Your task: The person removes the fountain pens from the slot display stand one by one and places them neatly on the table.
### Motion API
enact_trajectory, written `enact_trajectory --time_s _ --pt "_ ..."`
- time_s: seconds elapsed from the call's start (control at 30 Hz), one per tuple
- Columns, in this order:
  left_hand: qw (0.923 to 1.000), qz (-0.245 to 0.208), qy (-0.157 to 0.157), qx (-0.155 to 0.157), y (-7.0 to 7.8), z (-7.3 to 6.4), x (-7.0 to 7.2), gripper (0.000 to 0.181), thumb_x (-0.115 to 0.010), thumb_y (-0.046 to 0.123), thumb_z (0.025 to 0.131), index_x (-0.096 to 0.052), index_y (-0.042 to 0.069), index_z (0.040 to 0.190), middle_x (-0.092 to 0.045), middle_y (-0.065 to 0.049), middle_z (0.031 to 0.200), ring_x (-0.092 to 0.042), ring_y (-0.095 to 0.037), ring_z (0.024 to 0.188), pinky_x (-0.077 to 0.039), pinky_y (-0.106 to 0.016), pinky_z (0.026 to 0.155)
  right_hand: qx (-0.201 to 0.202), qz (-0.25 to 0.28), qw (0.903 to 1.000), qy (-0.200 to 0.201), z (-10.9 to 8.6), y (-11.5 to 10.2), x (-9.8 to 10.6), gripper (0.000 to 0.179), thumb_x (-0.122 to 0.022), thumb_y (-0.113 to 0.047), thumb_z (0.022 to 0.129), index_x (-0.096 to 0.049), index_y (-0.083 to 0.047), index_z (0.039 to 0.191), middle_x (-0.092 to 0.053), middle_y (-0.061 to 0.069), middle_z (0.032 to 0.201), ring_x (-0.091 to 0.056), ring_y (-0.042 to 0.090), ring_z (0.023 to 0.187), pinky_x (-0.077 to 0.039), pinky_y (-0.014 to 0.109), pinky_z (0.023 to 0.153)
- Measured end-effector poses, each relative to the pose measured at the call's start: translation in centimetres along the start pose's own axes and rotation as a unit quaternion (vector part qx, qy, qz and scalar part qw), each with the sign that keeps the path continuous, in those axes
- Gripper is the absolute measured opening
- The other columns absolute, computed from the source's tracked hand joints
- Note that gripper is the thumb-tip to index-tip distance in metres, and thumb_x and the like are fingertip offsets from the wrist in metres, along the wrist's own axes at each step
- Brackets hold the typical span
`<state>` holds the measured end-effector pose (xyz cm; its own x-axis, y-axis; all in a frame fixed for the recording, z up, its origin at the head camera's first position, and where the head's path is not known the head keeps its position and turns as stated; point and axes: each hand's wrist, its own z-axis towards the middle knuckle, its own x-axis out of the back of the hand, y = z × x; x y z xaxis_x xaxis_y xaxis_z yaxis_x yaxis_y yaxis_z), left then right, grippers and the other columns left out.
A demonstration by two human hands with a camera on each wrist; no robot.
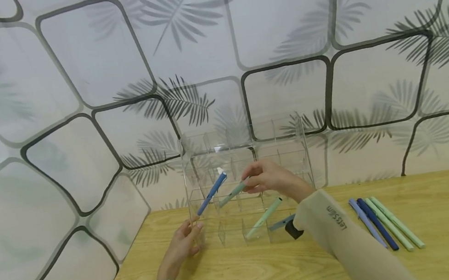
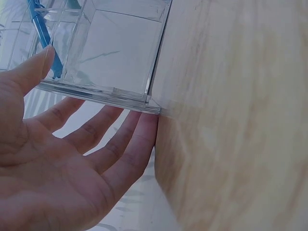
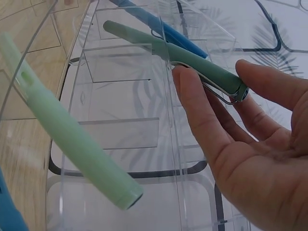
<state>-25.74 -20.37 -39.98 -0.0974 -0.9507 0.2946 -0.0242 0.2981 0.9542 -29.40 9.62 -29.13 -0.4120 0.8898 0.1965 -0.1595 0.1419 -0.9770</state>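
Observation:
A clear acrylic rack (image 1: 231, 224) with rows of small compartments stands on the table against the wall. My left hand (image 1: 181, 245) holds its lower left side, thumb at the front and fingertips against the side wall in the left wrist view. My right hand (image 1: 268, 179) pinches a grey-green pen (image 3: 192, 62) by its clip end; the other end lies over a middle compartment. A blue pen (image 1: 211, 193) leans in the compartment column to the left. Lower down, a light green pen (image 1: 264, 217) and a grey-blue pen (image 1: 281, 222), partly hidden by the right wrist, lean in the bottom row.
On the table to the right lie several pens side by side: a lavender pen (image 1: 367, 223), a dark blue pen (image 1: 377, 224) and light green pens (image 1: 398, 222). Behind the rack hangs a patterned wall covering (image 1: 286, 96). The wooden table (image 1: 264, 269) extends in front.

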Motion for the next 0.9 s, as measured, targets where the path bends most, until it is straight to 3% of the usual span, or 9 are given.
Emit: enact_trajectory --time_s 0.33,0.53,0.63,0.9 --pt "1.0 0.0 0.005 -0.005 -0.1 0.0 -0.2 0.057 -0.055 0.031 0.107 -0.04 0.0 0.152 -0.04 -0.033 0.148 -0.039 -0.048 0.137 -0.054 -0.045 0.089 0.014 0.022 0.9996 0.015 -1.1 -0.4 1.4 0.013 -0.058 0.004 0.101 -0.061 0.011 0.111 -0.066 0.018 0.106 -0.07 0.026 0.099 -0.055 0.039 0.092" --pt "0.9998 0.003 0.011 -0.014 -0.1 -0.1 0.0 0.057 -0.056 0.031 0.106 -0.041 0.0 0.152 -0.044 -0.032 0.146 -0.04 -0.046 0.135 -0.055 -0.041 0.084 0.02 0.057 0.9977 0.032 -1.7 -0.9 2.3 0.013 -0.055 0.008 0.101 -0.059 0.013 0.111 -0.065 0.02 0.108 -0.07 0.026 0.098 -0.052 0.044 0.096" --pt "0.9998 0.004 0.013 -0.012 -0.1 -0.2 0.0 0.061 -0.06 0.037 0.104 -0.043 0.002 0.151 -0.046 -0.031 0.145 -0.042 -0.043 0.132 -0.054 -0.038 0.081 0.023 0.071 0.9965 0.038 -2.0 -0.8 2.9 0.012 -0.053 0.009 0.1 -0.059 0.012 0.111 -0.064 0.021 0.109 -0.07 0.027 0.098 -0.052 0.044 0.096" --pt "0.9998 0.0 0.014 -0.011 -0.3 0.1 -0.2 0.054 -0.057 0.028 0.106 -0.043 0.001 0.151 -0.049 -0.029 0.143 -0.047 -0.035 0.121 -0.051 -0.03 0.068 0.024 0.085 0.9951 0.044 -2.6 -0.4 4.0 0.016 -0.053 0.009 0.101 -0.056 0.015 0.116 -0.064 0.022 0.111 -0.07 0.026 0.1 -0.052 0.042 0.096"
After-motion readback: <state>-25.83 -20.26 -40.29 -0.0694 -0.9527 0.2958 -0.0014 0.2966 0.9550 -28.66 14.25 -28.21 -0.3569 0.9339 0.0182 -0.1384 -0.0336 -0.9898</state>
